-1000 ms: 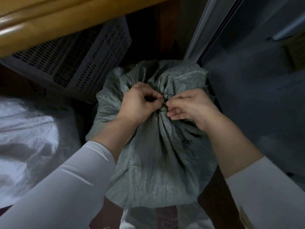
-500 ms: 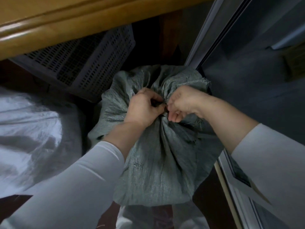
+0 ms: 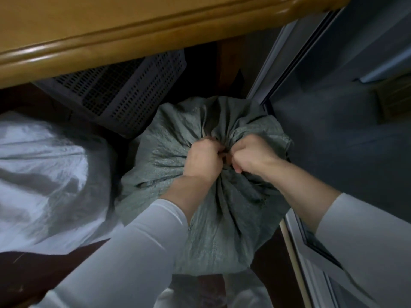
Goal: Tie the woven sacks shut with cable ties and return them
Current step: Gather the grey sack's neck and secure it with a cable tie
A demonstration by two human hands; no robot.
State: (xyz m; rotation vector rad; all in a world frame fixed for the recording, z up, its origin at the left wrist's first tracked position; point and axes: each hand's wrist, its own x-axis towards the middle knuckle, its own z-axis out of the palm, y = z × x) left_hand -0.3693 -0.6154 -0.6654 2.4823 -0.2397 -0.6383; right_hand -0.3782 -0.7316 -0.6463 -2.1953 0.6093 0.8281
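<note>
- I take the green woven sack as my reference. It stands full on the dark floor in the middle of my view. Its mouth is pulled together into a gathered neck on top.
- The left hand sits on the left side of this neck, its fingers curled tight into the bunched cloth.
- The right hand is on the right side of the neck, also closed like a fist and clamped on the cloth. The knuckles of the two hands almost touch.
- The cable tie I cannot make out, because the fingers cover the spot where the hands meet.
- Both forearms reach in over the near side of the sack, in white sleeves that end before the wrists.
- To the left of the sack lies a white sack. It is touching or just beside; I cannot tell which.
- Behind the sack on the left, a grey perforated plastic crate sits tilted under a wooden table edge.
- Along the right of the sack runs a grey door frame, just beside the cloth.
</note>
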